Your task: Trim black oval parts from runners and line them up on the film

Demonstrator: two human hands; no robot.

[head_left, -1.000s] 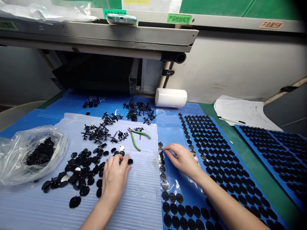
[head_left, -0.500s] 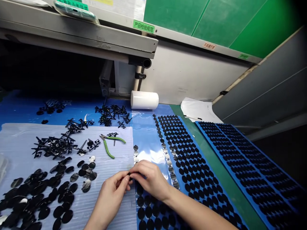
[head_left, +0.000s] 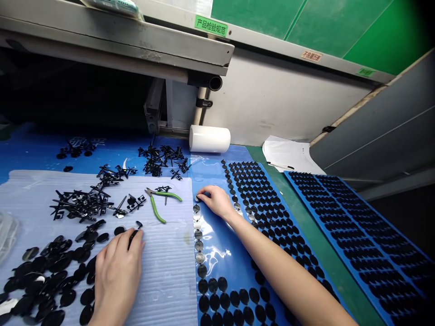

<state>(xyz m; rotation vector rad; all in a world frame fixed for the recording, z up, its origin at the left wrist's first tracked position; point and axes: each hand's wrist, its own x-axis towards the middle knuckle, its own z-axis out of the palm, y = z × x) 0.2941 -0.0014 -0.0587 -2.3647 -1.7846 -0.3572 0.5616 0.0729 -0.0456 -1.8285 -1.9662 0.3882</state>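
My right hand (head_left: 217, 202) pinches a small round disc (head_left: 197, 198) at the top of a column of glossy black discs (head_left: 199, 246) along the left edge of the blue sheet (head_left: 217, 231). My left hand (head_left: 117, 267) reaches over the loose pile of black discs (head_left: 44, 271) on the pale mat (head_left: 163, 258). Its fingers close round one dark disc (head_left: 132, 239), seen edge-on between them. Green-handled nippers (head_left: 158, 206) lie with handles spread on the mat above my left hand.
Black plastic sprue scraps (head_left: 79, 203) lie heaped behind the disc pile. A white roll (head_left: 210, 139) rests at the back. To the right lie a second blue sheet full of black discs (head_left: 350, 226), papers and a pen (head_left: 280, 166). A metal frame (head_left: 136, 40) overhangs the back left.
My hands, together over the blue sheet's edge before, have parted. The right moved up to the column's top with a disc; the left moved left to the loose discs. The view shifted slightly.
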